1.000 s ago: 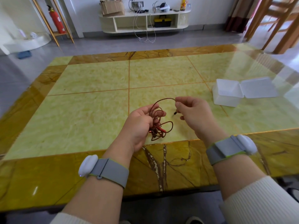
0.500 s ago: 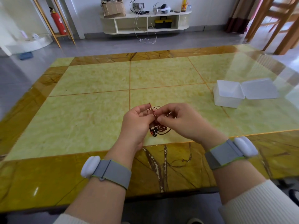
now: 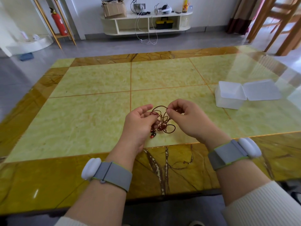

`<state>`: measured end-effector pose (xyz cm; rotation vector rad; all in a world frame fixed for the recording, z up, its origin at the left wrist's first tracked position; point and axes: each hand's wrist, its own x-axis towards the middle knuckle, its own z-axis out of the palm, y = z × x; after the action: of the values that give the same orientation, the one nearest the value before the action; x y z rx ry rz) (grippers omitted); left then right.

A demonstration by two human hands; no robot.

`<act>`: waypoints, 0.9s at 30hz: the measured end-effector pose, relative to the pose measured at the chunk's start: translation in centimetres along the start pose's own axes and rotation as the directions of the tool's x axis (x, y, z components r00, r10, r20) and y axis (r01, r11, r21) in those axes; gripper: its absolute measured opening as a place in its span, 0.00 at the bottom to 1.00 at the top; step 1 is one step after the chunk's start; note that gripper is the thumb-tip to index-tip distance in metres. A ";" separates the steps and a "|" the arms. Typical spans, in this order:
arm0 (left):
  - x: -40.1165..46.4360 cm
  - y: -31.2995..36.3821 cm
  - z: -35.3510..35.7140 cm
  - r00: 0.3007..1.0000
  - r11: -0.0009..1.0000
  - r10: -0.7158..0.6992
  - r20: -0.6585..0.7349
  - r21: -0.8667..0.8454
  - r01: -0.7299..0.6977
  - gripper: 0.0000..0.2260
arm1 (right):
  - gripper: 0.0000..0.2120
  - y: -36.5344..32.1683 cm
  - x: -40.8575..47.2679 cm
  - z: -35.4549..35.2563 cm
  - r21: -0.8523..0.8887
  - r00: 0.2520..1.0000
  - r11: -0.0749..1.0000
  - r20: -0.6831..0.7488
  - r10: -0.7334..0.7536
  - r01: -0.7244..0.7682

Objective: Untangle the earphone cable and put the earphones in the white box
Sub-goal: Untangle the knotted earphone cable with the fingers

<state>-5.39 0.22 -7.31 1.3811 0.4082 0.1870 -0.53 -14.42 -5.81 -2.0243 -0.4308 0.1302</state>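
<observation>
Right hand (image 3: 187, 118) apart again; cable (image 3: 164, 123) looser

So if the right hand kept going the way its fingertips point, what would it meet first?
Probably the left hand: the right hand points leftward, pinching the tangled earphone cable strung between them. Depth is uncertain.

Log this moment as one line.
left hand: holds earphone cable | right hand: pinches loop | cable: tangled | white box: open, empty

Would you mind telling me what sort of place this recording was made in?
Most likely a living or dining room in a home: a large glossy stone-patterned table, a low white wall shelf holding a cardboard box and a toolbox, and wooden chairs beside a curtain.
</observation>
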 end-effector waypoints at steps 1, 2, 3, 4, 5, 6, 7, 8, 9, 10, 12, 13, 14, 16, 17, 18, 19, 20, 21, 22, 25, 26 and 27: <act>0.0 0.0 0.0 1.000 1.000 -0.002 0.000 0.011 0.002 0.13 | 0.02 0.0 0.1 0.0 0.017 1.000 1.000 -0.007 0.006 -0.006; 0.0 0.0 0.0 1.000 1.000 -0.005 0.004 0.022 0.005 0.12 | 0.02 0.0 0.1 -0.1 0.028 1.000 1.000 -0.011 0.011 -0.011; -0.1 0.0 0.0 1.000 0.999 -0.008 0.007 0.034 0.008 0.12 | 0.02 -0.1 0.1 -0.2 0.038 1.000 0.999 -0.013 0.016 -0.016; -0.1 0.0 0.1 1.000 0.999 -0.013 0.010 0.044 0.013 0.11 | 0.03 -0.1 0.1 -0.2 0.052 1.000 0.998 -0.013 0.024 -0.023; -0.2 0.0 0.1 1.000 0.999 -0.019 0.012 0.049 0.019 0.11 | 0.04 -0.2 0.1 -0.3 0.073 0.999 0.997 -0.011 0.035 -0.034; -0.2 0.0 0.1 1.000 0.998 -0.025 0.015 0.052 0.024 0.11 | 0.05 -0.2 0.2 -0.3 0.096 0.999 0.994 -0.008 0.047 -0.046; -0.2 0.0 0.1 0.999 0.998 -0.028 0.019 0.060 0.026 0.11 | 0.06 -0.3 0.2 -0.3 0.116 0.998 0.992 -0.004 0.059 -0.058; -0.2 0.0 0.1 0.999 0.996 -0.025 0.025 0.082 0.023 0.11 | 0.07 -0.3 0.2 -0.3 0.130 0.998 0.989 -0.001 0.070 -0.069; -0.2 -0.1 0.1 0.999 0.993 -0.018 0.033 0.117 0.014 0.11 | 0.07 -0.3 0.2 -0.3 0.141 0.997 0.987 0.001 0.076 -0.075; -0.2 -0.1 0.0 0.999 0.987 -0.007 0.045 0.161 0.000 0.11 | 0.07 -0.3 0.1 -0.4 0.152 0.997 0.986 0.000 0.075 -0.075; -0.2 -0.3 0.0 0.999 0.967 0.017 0.051 0.252 -0.029 0.10 | 0.06 -0.2 0.2 -0.5 0.155 0.998 0.986 -0.010 0.067 -0.065; -0.2 -0.3 0.0 0.999 0.955 0.031 0.042 0.294 -0.042 0.09 | 0.05 -0.1 0.2 -0.6 0.157 0.997 0.986 -0.022 0.068 -0.064; -0.2 -0.3 -0.1 0.999 0.943 0.042 0.031 0.329 -0.050 0.08 | 0.04 0.0 0.2 -0.8 0.168 0.997 0.983 -0.035 0.075 -0.068; -0.2 -0.3 -0.1 0.999 0.924 0.044 0.018 0.379 -0.047 0.08 | 0.04 0.0 0.3 -1.1 0.228 0.993 0.970 -0.051 0.103 -0.089; -0.3 -0.4 -0.1 0.999 0.918 0.040 0.016 0.395 -0.043 0.09 | 0.05 0.0 0.3 -1.2 0.260 0.992 0.960 -0.051 0.119 -0.101; -0.3 -0.4 0.0 0.999 0.912 0.037 0.014 0.409 -0.040 0.09 | 0.06 0.0 0.4 -1.3 0.278 0.990 0.954 -0.047 0.129 -0.111; -0.4 -0.4 0.0 0.999 0.906 0.036 0.011 0.422 -0.038 0.10 | 0.07 0.0 0.4 -1.3 0.281 0.990 0.952 -0.044 0.135 -0.118; -0.4 -0.3 0.0 0.999 0.900 0.037 0.008 0.435 -0.037 0.10 | 0.08 0.0 0.4 -1.3 0.274 0.989 0.955 -0.050 0.136 -0.117; -0.5 -0.3 0.1 0.999 0.894 0.038 0.006 0.446 -0.037 0.09 | 0.09 0.1 0.4 -1.3 0.263 0.989 0.958 -0.064 0.135 -0.113; -0.5 -0.3 0.1 0.999 0.890 0.038 0.004 0.454 -0.035 0.09 | 0.11 0.2 0.4 -1.3 0.254 0.988 0.961 -0.084 0.133 -0.108; -0.6 -0.3 0.1 1.000 0.884 0.021 -0.006 0.466 -0.016 0.09 | 0.12 0.4 0.5 -1.4 0.272 0.979 0.957 -0.144 0.142 -0.099; -0.6 -0.3 0.0 1.000 0.880 0.016 -0.012 0.474 -0.008 0.09 | 0.11 0.3 0.5 -1.4 0.283 0.976 0.954 -0.157 0.149 -0.100; -0.6 -0.3 0.0 1.000 0.876 0.010 -0.020 0.483 0.001 0.09 | 0.11 0.2 0.5 -1.4 0.294 0.974 0.950 -0.161 0.158 -0.106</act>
<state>-5.95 -0.06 -7.54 1.8759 0.4910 0.1061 0.36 -15.52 -5.28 -1.7609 -0.1489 0.0824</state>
